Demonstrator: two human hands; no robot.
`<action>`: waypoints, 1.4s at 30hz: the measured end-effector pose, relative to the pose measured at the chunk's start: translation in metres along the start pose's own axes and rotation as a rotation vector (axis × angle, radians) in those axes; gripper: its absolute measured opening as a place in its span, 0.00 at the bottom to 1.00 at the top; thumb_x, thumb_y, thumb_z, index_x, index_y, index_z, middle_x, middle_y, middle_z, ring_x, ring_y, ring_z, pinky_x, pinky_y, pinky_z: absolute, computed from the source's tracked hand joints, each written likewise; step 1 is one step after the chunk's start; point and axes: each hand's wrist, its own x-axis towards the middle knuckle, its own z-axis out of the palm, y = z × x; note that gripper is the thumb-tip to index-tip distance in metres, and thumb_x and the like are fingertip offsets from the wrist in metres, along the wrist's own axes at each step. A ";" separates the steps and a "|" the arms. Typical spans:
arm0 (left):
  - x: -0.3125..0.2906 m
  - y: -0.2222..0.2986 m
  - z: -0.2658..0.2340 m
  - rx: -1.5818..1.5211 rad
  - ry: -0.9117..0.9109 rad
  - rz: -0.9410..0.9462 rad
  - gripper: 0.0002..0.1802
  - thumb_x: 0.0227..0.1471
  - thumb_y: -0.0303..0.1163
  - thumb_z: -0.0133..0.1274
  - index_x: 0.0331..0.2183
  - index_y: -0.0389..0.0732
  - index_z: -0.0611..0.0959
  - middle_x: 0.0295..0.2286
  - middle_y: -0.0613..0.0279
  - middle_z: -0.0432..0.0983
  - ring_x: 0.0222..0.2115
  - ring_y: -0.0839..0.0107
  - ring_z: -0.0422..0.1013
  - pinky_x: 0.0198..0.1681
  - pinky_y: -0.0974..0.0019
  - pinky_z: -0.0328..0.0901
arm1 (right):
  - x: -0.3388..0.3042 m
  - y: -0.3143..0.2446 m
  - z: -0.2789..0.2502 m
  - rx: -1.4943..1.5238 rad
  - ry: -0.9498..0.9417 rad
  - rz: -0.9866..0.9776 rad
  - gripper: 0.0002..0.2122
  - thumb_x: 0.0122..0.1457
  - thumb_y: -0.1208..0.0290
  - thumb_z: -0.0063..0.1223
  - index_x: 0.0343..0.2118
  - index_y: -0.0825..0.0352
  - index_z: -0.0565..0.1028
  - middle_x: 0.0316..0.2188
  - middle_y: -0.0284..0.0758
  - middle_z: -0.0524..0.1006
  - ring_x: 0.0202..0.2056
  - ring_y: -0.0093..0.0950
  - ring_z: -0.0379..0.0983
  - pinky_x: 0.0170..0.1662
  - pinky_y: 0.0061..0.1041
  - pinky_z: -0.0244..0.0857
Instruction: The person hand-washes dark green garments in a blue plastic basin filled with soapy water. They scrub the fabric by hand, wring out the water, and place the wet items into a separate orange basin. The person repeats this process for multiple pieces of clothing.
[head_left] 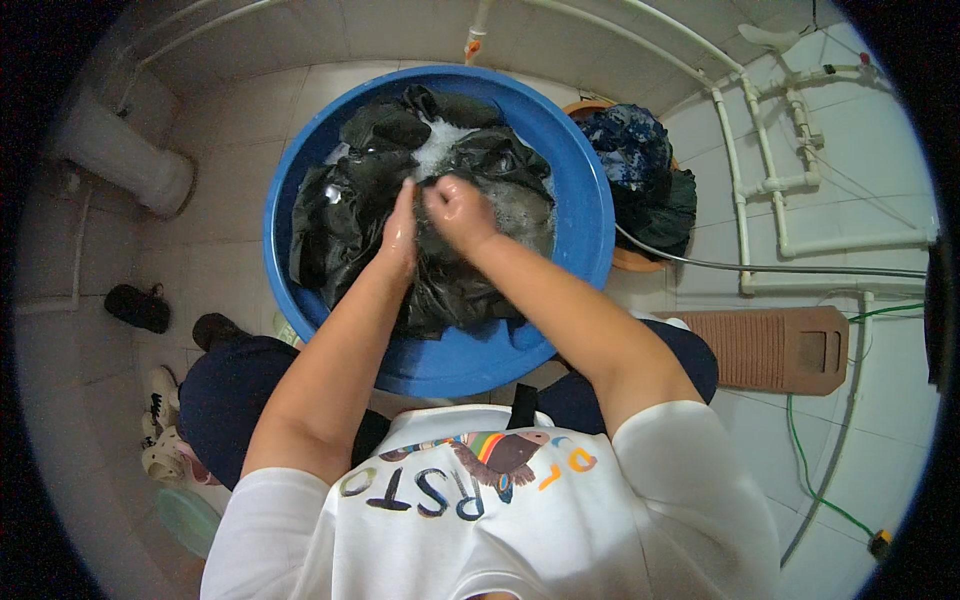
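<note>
A large round blue basin [590,215] stands in front of me, between my knees. Wet dark garments [345,215], black to grey-green, fill most of it. White suds [437,148] show among the folds toward the far side. Over the middle of the basin my left hand [402,218] is seen edge-on, closed on the dark cloth. Close beside it, my right hand [462,212] is curled into a fist around the same cloth and slightly blurred. A bit of the dark fabric shows between the two hands; their fingertips are mostly hidden.
An orange basin [637,262] holding dark blue and black clothes [640,165] sits right of the blue one. A brown washboard [765,350] lies at the right, near a grey hose [760,268] and white wall pipes [740,190]. Shoes [162,455] stand at left.
</note>
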 end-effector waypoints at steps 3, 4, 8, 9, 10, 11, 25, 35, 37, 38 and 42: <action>-0.048 0.039 0.028 0.226 -0.163 0.147 0.28 0.38 0.39 0.53 0.40 0.31 0.70 0.36 0.54 0.70 0.36 0.65 0.66 0.41 0.65 0.59 | 0.032 0.060 -0.020 -0.499 0.184 -0.064 0.12 0.42 0.62 0.54 0.28 0.64 0.70 0.31 0.38 0.68 0.37 0.37 0.62 0.38 0.37 0.59; -0.046 0.045 0.025 0.279 -0.193 0.208 0.29 0.36 0.34 0.54 0.42 0.30 0.68 0.37 0.53 0.69 0.36 0.65 0.66 0.41 0.65 0.59 | 0.039 0.067 -0.030 -0.563 0.218 -0.033 0.14 0.42 0.64 0.55 0.31 0.64 0.69 0.34 0.37 0.67 0.39 0.37 0.62 0.41 0.35 0.58; -0.036 0.074 0.010 0.426 0.145 0.662 0.22 0.35 0.30 0.50 0.36 0.29 0.71 0.31 0.54 0.72 0.29 0.66 0.67 0.34 0.67 0.61 | 0.032 0.090 -0.050 -0.672 -0.091 0.048 0.29 0.44 0.63 0.54 0.49 0.63 0.57 0.45 0.41 0.63 0.46 0.40 0.60 0.47 0.35 0.56; -0.044 0.085 0.009 0.441 0.198 0.739 0.20 0.35 0.31 0.49 0.34 0.30 0.73 0.29 0.55 0.73 0.28 0.67 0.68 0.33 0.68 0.62 | 0.029 0.091 -0.052 -0.614 -0.227 0.222 0.31 0.45 0.62 0.54 0.52 0.62 0.54 0.47 0.42 0.62 0.47 0.40 0.59 0.47 0.36 0.56; -0.038 0.089 -0.008 0.558 0.272 0.782 0.16 0.36 0.31 0.48 0.31 0.32 0.75 0.25 0.57 0.73 0.26 0.67 0.68 0.33 0.68 0.61 | 0.028 0.092 -0.051 -0.549 -0.364 0.386 0.34 0.45 0.62 0.54 0.54 0.62 0.50 0.49 0.43 0.60 0.48 0.41 0.59 0.48 0.37 0.56; -0.042 0.093 -0.010 0.769 0.373 0.806 0.15 0.36 0.32 0.47 0.30 0.34 0.75 0.23 0.56 0.73 0.26 0.62 0.69 0.32 0.65 0.61 | 0.031 0.124 -0.043 -0.587 -0.461 0.458 0.37 0.46 0.59 0.52 0.56 0.62 0.45 0.51 0.44 0.58 0.48 0.44 0.59 0.48 0.38 0.56; -0.068 0.085 -0.060 1.432 0.461 0.709 0.29 0.38 0.31 0.47 0.47 0.45 0.63 0.42 0.50 0.65 0.41 0.54 0.64 0.41 0.58 0.61 | 0.001 0.005 -0.127 0.579 -0.239 0.438 0.22 0.48 0.60 0.52 0.40 0.74 0.66 0.37 0.45 0.71 0.38 0.35 0.68 0.42 0.31 0.61; -0.098 0.073 -0.025 1.560 0.240 1.177 0.38 0.31 0.40 0.60 0.47 0.45 0.65 0.45 0.53 0.61 0.46 0.57 0.58 0.47 0.55 0.53 | -0.034 -0.062 -0.158 0.895 -0.375 0.252 0.14 0.49 0.65 0.50 0.35 0.69 0.71 0.31 0.36 0.74 0.31 0.27 0.70 0.37 0.26 0.63; -0.117 0.066 0.003 1.518 -0.092 1.304 0.46 0.27 0.43 0.63 0.50 0.43 0.61 0.46 0.53 0.60 0.48 0.56 0.55 0.50 0.57 0.48 | -0.039 -0.069 -0.153 0.655 -0.436 0.072 0.15 0.48 0.63 0.52 0.34 0.70 0.72 0.30 0.36 0.74 0.30 0.25 0.70 0.37 0.24 0.63; -0.123 0.063 0.011 1.440 -0.217 1.287 0.47 0.27 0.42 0.64 0.50 0.42 0.60 0.45 0.52 0.60 0.47 0.56 0.56 0.50 0.58 0.49 | -0.046 -0.088 -0.157 0.494 -0.482 0.005 0.18 0.45 0.60 0.55 0.31 0.71 0.73 0.28 0.37 0.75 0.29 0.25 0.70 0.36 0.23 0.62; -0.129 0.061 0.028 1.196 -0.409 0.759 0.27 0.32 0.32 0.62 0.38 0.37 0.72 0.30 0.57 0.72 0.31 0.71 0.68 0.35 0.70 0.62 | -0.042 -0.097 -0.162 0.380 -0.607 -0.133 0.17 0.40 0.65 0.60 0.31 0.69 0.72 0.29 0.34 0.73 0.32 0.22 0.67 0.39 0.21 0.60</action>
